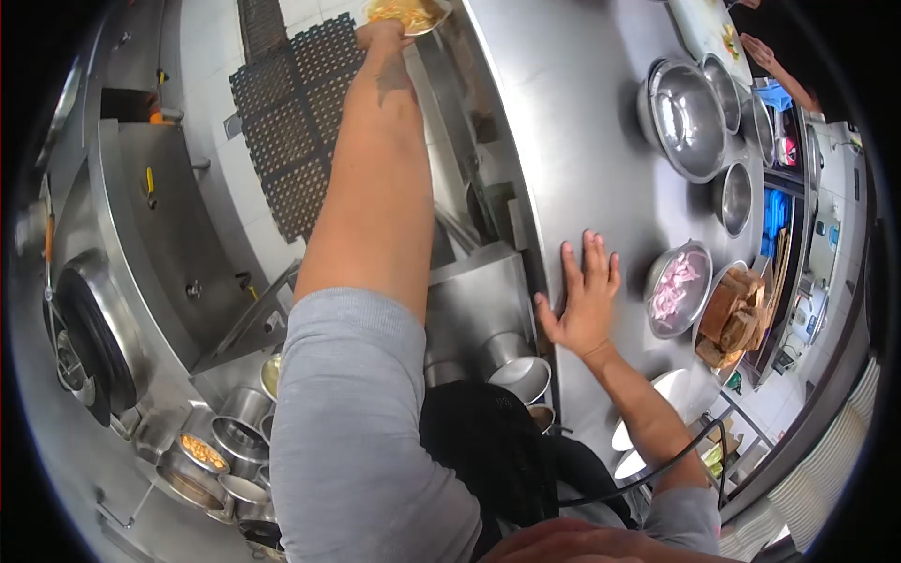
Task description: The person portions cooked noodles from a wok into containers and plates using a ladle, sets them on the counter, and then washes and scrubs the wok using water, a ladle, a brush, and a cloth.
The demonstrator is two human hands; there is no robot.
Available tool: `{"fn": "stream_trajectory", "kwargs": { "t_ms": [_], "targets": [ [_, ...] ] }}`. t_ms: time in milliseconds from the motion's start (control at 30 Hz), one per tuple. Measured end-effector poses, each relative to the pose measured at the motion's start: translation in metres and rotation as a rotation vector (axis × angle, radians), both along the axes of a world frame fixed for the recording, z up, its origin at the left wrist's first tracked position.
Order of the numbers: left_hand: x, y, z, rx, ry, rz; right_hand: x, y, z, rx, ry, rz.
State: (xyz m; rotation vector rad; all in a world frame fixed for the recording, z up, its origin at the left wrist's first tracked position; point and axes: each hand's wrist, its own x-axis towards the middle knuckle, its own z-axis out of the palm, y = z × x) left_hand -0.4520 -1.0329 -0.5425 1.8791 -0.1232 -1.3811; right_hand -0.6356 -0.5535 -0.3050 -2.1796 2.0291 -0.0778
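My left arm is stretched far out, and my left hand (380,36) grips the edge of a clear bowl (409,13) of yellow-orange shredded food, partly cut off by the top of the view. Palm down with fingers spread, my right hand (584,300) rests on the steel counter (591,159) and holds nothing. Just right of it is a metal bowl (679,287) of chopped pink-white pieces. Beside that bowl stands a container of browned bread-like pieces (734,314).
Several empty metal bowls (690,120) stand along the counter's far side. Another person's hand (758,52) shows at top right. A perforated black mat (296,127) covers part of the floor. Pots (242,422) stand lower left, white plates (668,403) near my right forearm.
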Motion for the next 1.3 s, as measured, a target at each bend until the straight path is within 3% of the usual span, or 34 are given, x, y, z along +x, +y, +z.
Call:
{"fn": "stream_trajectory", "kwargs": {
  "t_ms": [67, 133, 267, 300, 600, 767, 867, 1033, 1300],
  "targets": [
    [-0.005, -0.011, -0.015, -0.101, -0.019, 0.046, -0.004, 0.001, -0.001, 0.019, -0.038, -0.013],
    [-0.012, -0.042, -0.034, 0.048, -0.058, -0.009, -0.007, 0.000, 0.000, 0.042, -0.074, -0.017],
    [-0.040, -0.035, 0.006, 0.023, -0.475, -0.294, -0.011, -0.001, -0.001, 0.082, -0.154, -0.040],
    [-0.049, -0.053, -0.029, -0.062, -0.531, -0.168, -0.014, -0.001, -0.003, 0.084, -0.143, -0.048],
    [-0.080, -0.059, -0.070, -0.271, -0.555, -0.199, -0.019, 0.008, -0.011, 0.146, -0.155, -0.034],
    [-0.038, -0.048, -0.039, -0.425, -0.560, -0.338, -0.016, 0.003, -0.004, 0.083, -0.146, -0.027],
    [0.003, -0.026, 0.012, -0.513, -0.563, -0.446, -0.011, -0.002, 0.008, 0.064, -0.189, -0.041],
    [0.087, 0.037, 0.137, -0.597, -0.568, -0.649, -0.009, 0.008, 0.011, -0.033, -0.178, -0.025],
    [0.218, 0.228, 0.437, -0.631, -0.680, -0.911, -0.017, 0.026, -0.010, -0.267, -0.117, 0.056]
  ]
}}
